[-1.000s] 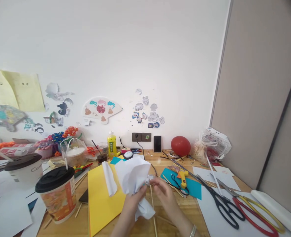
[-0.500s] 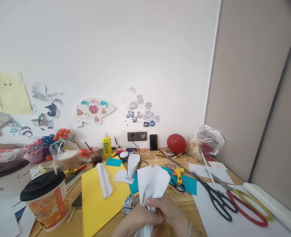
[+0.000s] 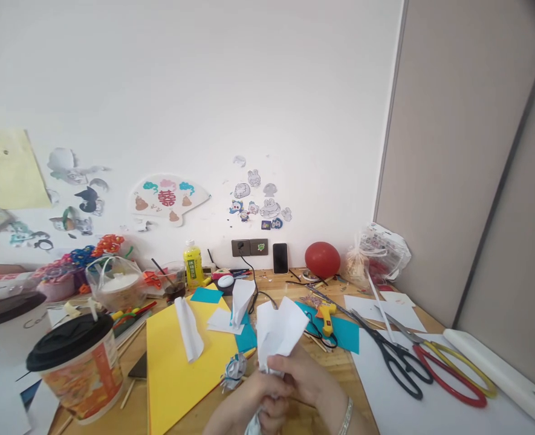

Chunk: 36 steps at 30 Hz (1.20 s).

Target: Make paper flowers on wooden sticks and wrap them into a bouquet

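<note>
A sheet of white paper (image 3: 278, 329), gathered at its lower part and flaring out on top, stands upright in both hands at the front of the desk. My left hand (image 3: 265, 396) is closed around the bunched lower part, with a crumpled end showing below the fist. My right hand (image 3: 301, 374) pinches the paper just above, its thumb on the front side. Beside my left wrist lies a crumpled paper ball (image 3: 234, 370). Beyond it, a curled white paper strip (image 3: 188, 332) rests on yellow paper (image 3: 176, 386), and a folded white piece (image 3: 242, 299) stands behind.
Black-handled scissors (image 3: 401, 362) and red-and-yellow-handled scissors (image 3: 453, 374) lie at right. A yellow glue gun (image 3: 327, 317) rests on blue paper (image 3: 346, 335). A lidded cup (image 3: 74, 368) stands at left. A red balloon (image 3: 322, 260) and a phone (image 3: 280, 258) sit by the wall.
My left hand has closed more tightly around the paper's lower part, and the flared top looks narrower. The whole view has shifted slightly.
</note>
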Tool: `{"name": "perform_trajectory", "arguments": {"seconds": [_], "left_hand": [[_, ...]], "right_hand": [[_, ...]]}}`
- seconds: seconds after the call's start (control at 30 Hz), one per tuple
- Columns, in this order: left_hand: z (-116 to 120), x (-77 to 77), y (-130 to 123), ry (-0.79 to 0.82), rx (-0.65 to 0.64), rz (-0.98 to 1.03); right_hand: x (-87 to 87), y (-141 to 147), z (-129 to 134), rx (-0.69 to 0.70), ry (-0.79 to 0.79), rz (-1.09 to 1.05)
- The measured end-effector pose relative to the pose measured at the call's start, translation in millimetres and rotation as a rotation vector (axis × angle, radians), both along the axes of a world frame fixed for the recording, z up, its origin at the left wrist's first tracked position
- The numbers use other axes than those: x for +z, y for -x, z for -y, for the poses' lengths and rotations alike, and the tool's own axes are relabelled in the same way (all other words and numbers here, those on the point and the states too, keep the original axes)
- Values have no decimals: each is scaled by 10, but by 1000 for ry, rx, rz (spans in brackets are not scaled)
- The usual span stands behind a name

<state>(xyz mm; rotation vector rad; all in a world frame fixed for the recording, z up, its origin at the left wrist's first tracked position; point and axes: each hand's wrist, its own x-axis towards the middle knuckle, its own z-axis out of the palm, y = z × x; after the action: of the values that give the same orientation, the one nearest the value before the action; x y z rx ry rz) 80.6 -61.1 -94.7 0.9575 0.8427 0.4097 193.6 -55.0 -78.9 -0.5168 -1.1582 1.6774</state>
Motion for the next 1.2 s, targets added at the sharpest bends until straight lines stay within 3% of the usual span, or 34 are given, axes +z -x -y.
{"name": "perform_trajectory", "arguments": {"seconds": [0.07, 0.13, 0.27, 0.47, 0.57, 0.77, 1.03, 1.2], "left_hand": [[6, -18, 52, 77, -91, 107], [6, -32, 77, 160, -196, 223], [-30, -25, 83, 211, -260, 264], [-58, -11, 47, -31, -118, 172], [-39, -59, -11, -53, -52, 136], [-21, -59, -44, -58, -34, 109], [-33, -28, -1, 63, -137, 143], [41, -62, -88, -95, -59, 61]], "right_hand": [[37, -55, 12, 200, -52, -23], [58, -72, 21, 252, -79, -62], [35, -20, 24, 99, -67, -151], [26, 21, -36, -188, 7, -240], [17, 42, -84, -288, 120, -267], [-34, 46, -145, -324, 252, -266], [73, -120, -193, -271, 284, -366], [69, -201, -268, -365, 291, -525]]}}
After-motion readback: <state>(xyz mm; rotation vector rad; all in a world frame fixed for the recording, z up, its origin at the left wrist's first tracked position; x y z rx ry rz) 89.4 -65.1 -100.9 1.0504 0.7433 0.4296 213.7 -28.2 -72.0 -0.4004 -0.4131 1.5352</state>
